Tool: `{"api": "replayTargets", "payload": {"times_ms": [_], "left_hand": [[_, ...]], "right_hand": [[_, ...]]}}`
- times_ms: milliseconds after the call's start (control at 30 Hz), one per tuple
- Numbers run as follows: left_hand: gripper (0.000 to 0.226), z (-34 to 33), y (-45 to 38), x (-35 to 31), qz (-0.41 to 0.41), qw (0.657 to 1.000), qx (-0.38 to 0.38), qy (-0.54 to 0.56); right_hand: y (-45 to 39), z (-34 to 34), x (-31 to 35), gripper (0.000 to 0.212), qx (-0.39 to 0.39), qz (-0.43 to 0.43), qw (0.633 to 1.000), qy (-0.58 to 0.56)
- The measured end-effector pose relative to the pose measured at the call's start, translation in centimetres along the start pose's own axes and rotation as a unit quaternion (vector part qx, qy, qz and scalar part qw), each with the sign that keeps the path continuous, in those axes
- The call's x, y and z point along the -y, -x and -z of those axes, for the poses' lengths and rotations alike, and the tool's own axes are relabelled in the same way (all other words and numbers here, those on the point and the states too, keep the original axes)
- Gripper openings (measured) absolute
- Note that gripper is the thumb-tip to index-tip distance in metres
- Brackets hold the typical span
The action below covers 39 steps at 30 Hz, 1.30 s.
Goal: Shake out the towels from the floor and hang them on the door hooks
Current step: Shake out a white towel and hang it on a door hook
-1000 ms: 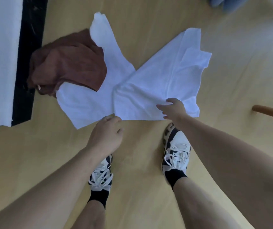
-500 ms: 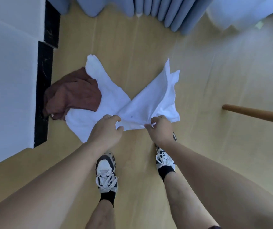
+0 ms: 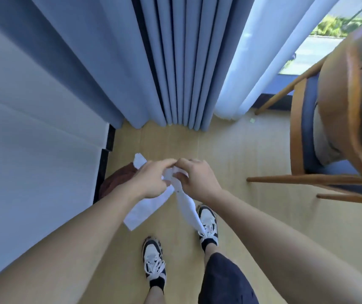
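Note:
A white towel (image 3: 188, 208) hangs off the floor from both hands, which meet at its top edge. My left hand (image 3: 151, 179) and my right hand (image 3: 194, 178) pinch it close together, fingertips almost touching. A second white towel (image 3: 145, 208) lies flat on the wooden floor under my left wrist, one corner showing at the far side. A brown towel (image 3: 118, 179) is crumpled on the floor at the left, by the black skirting, partly hidden by my left forearm. No door hooks are in view.
A white wall or cabinet (image 3: 33, 139) fills the left. Blue curtains (image 3: 171, 73) and a sheer white curtain (image 3: 248, 69) hang ahead. A wooden chair (image 3: 320, 150) with a blue seat stands at the right, its legs (image 3: 303, 179) reaching toward my feet.
Both hands have lifted the right-hand white towel off the floor and come together. The head has risen, so the curtains and the chair come into view.

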<state>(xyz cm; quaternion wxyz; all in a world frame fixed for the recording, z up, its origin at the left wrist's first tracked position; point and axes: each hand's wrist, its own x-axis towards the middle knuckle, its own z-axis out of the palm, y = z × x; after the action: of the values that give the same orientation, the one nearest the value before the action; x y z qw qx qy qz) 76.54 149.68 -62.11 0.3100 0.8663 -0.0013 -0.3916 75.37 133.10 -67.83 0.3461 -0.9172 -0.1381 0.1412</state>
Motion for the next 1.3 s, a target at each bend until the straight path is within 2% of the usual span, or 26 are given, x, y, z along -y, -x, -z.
{"api": "replayTargets", "payload": {"times_ms": [67,133,233,367,433,500,600,667,800,933,1033,1100,1167,1233,1300], "left_hand": [[0.014,2.8,2.8,-2.7,-0.021,0.999,-0.040,-0.021],[0.025,5.5,5.7,-5.4,-0.050,0.995,-0.070,-0.052],[0.025,9.5,10.2,-9.0,-0.106,0.982,-0.121,-0.101],[0.018,14.1,16.3,-12.5,-0.199,0.948,-0.230,-0.091],[0.019,15.8,19.4,-14.2,-0.234,0.936,-0.250,-0.087],[0.025,16.8,22.4,-16.1,-0.267,0.929,-0.234,-0.107],[0.037,16.5,27.1,-19.2,-0.314,0.919,-0.197,-0.131],[0.037,16.1,28.9,-21.0,-0.336,0.914,-0.179,-0.138],[0.026,13.1,33.5,-25.6,-0.390,0.893,-0.169,-0.147],[0.020,8.1,35.8,-31.4,-0.440,0.861,-0.193,-0.166],[0.020,2.6,36.5,-36.1,-0.473,0.835,-0.218,-0.178],[0.023,-1.7,36.8,-39.4,-0.492,0.817,-0.228,-0.196],[0.032,-6.0,37.0,-42.9,-0.509,0.799,-0.236,-0.215],[0.033,-10.2,36.9,-46.1,-0.523,0.783,-0.253,-0.221],[0.028,-14.1,36.9,-49.3,-0.520,0.779,-0.281,-0.209]], "right_hand": [[0.1,4.6,3.7,0.011,0.003,0.008,1.000,0.012],[0.7,9.0,7.4,0.011,0.017,0.014,0.999,0.024],[3.0,14.8,12.4,0.029,0.036,0.032,0.995,0.089],[7.9,19.0,16.4,0.016,0.024,-0.002,0.985,0.168],[10.6,20.5,17.9,0.017,-0.019,-0.038,0.987,0.156],[12.8,22.6,20.0,0.027,-0.106,-0.050,0.988,0.098],[15.6,26.0,23.9,0.049,-0.228,-0.014,0.973,-0.022],[16.5,27.8,26.0,0.050,-0.246,0.019,0.966,-0.080],[21.5,31.2,27.2,0.030,-0.254,0.039,0.950,-0.180],[28.6,33.4,24.9,0.045,-0.238,0.018,0.923,-0.300],[35.5,35.2,21.6,0.041,-0.227,-0.001,0.915,-0.334],[40.6,36.4,19.0,0.030,-0.232,-0.025,0.918,-0.320],[45.4,37.7,16.0,0.028,-0.251,-0.066,0.924,-0.279],[50.5,38.9,12.7,0.029,-0.272,-0.112,0.929,-0.223],[55.8,39.8,9.3,0.018,-0.294,-0.163,0.925,-0.176]]}}
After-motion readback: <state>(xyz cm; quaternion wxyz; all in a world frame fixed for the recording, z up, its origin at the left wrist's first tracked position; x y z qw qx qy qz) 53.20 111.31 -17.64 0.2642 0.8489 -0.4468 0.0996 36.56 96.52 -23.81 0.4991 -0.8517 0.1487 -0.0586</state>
